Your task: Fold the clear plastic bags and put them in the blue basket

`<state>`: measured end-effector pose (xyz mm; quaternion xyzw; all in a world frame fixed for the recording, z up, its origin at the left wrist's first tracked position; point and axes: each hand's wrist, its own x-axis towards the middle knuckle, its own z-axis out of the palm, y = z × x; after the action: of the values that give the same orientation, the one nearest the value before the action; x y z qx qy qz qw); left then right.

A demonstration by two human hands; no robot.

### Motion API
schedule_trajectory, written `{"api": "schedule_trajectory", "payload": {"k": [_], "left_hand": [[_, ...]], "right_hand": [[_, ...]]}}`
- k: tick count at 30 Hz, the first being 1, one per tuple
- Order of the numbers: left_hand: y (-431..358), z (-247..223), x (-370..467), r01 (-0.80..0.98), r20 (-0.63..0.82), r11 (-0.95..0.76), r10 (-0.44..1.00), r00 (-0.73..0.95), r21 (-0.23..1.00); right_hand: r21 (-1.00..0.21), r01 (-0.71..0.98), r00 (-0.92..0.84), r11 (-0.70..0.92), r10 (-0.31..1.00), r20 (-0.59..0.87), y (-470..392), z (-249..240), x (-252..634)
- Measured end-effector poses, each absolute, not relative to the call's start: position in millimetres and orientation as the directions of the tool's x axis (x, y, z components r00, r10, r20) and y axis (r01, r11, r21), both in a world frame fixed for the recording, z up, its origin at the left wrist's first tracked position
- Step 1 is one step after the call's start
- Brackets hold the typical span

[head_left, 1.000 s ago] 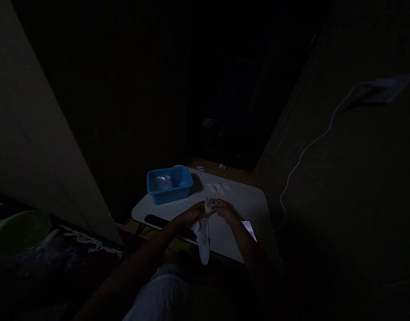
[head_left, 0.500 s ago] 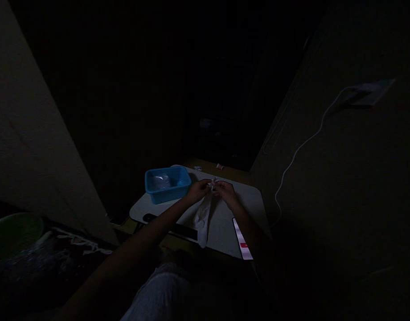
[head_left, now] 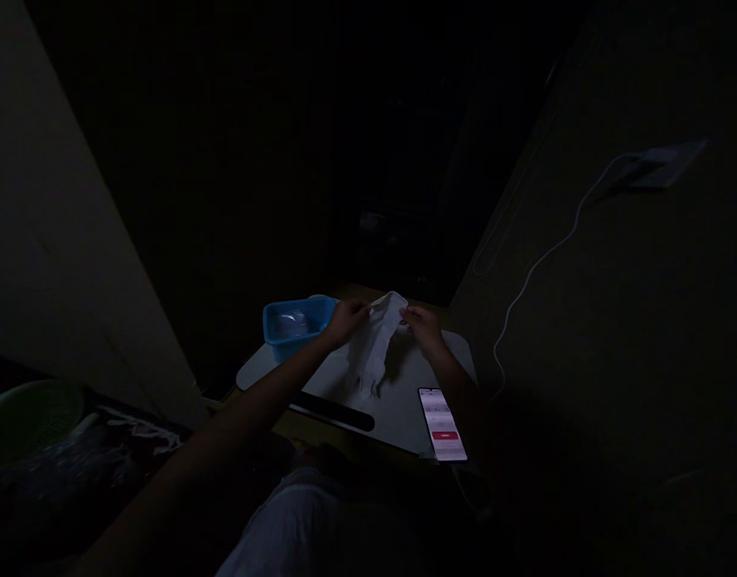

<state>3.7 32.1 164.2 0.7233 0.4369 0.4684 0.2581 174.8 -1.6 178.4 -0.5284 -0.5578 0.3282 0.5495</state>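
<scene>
White cloth: it [head_left: 376, 340] is in the middle of my clock, over the table [head_left: 398, 421], and 12 is straight ahead.
Left hand: mine [head_left: 348, 320] pinches the cloth's top rim at 10 o'clock.
Right hand: mine [head_left: 424, 327] pinches the rim too, at 2 o'clock, so the top is held wide between my fingers.
Blue tub: it [head_left: 290, 347] sits at 9 o'clock, close by my left hand, with some see-through plastic [head_left: 290, 323] in it.
Phone: it [head_left: 444, 425] lies lit at 5 o'clock, right by the near edge.
Tabletop: white, with round corners; a strip of it shows between cloth and phone.
Dark slot: it [head_left: 338, 413] is long and runs by the near edge at 7 o'clock.
Wall: at 2 o'clock a white cord [head_left: 540, 268] droops down it.
Floor side: a green bowl [head_left: 35, 421] is near 9 o'clock, far past the tub.
Hidden: my left hand and arm cover part of the tub; my right arm covers a table corner.
Hard to see: the room at 12 is nearly black. The cloth's low end may touch the table, but it's too dim to be sure.
</scene>
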Motion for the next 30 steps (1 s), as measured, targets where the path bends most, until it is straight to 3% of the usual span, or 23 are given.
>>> {"api": "schedule_trajectory", "payload": {"k": [7,12,24,30], "left_hand": [[36.6,183.8,-2.8,0.355,0.486,-0.51,0.859,0.161,0.784],[32.4,191.7,-6.9,0.302,0.371,-0.419,0.906,0.206,0.856],[52.0,195.1,4.6,0.233,0.203,-0.256,0.953,0.226,0.938],[55.9,202.4,7.2,0.28,0.309,-0.362,0.926,0.214,0.889]], "right_hand": [[-0.95,0.2,0.095,0.238,0.961,0.26,-9.6,193.5,183.0],[-0.926,0.237,0.056,0.293,0.948,0.314,-13.5,199.4,186.9],[-0.964,0.192,0.179,0.185,0.959,0.22,8.0,202.0,185.0],[-0.936,0.261,0.195,0.238,0.936,0.292,14.5,206.3,191.6]]}}
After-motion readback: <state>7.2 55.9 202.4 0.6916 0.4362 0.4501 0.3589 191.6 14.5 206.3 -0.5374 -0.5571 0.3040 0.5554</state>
